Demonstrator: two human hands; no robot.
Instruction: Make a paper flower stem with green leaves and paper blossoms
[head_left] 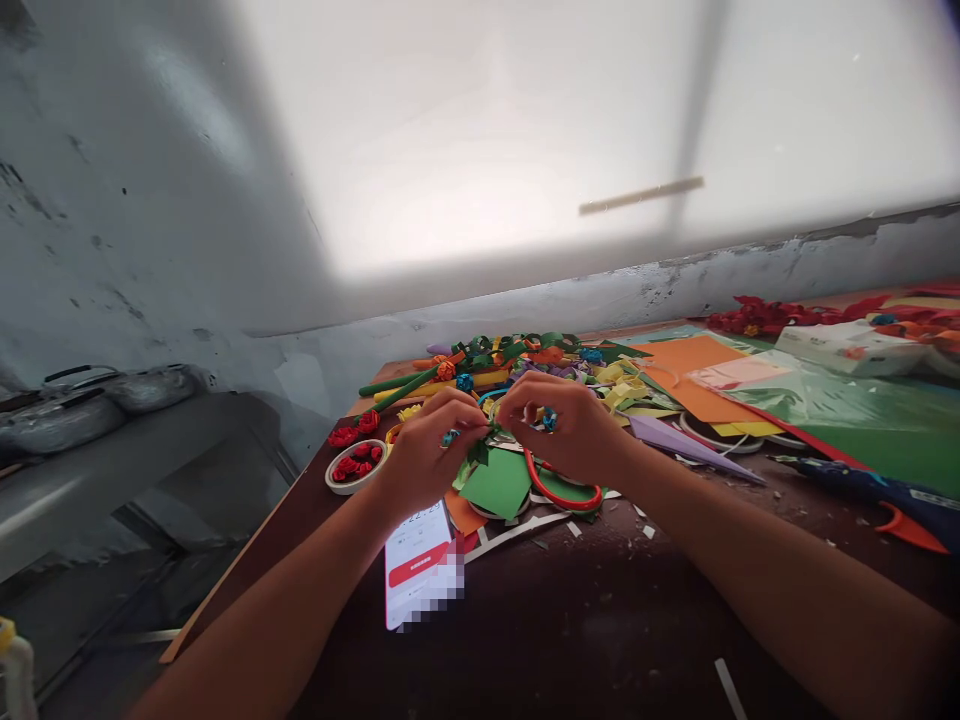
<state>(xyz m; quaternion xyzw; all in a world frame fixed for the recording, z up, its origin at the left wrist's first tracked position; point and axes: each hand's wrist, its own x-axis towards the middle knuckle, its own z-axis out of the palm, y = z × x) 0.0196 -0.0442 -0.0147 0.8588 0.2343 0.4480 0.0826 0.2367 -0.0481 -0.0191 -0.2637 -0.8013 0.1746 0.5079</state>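
My left hand and my right hand meet over the middle of the table, fingertips pinched close together. Between them is a small green paper piece, partly covered by the fingers, so its exact shape is unclear. Right below the hands lie green paper squares and scissors with red-orange handles. Near my left wrist, a white tape roll encircles small red paper flowers. A lit phone lies under my left forearm.
Colourful paper strips and flowers are heaped behind my hands. Orange sheets, a purple paper cone and a dark blue glue gun lie to the right. Paper scraps dot the dark table. Metal pots stand at left.
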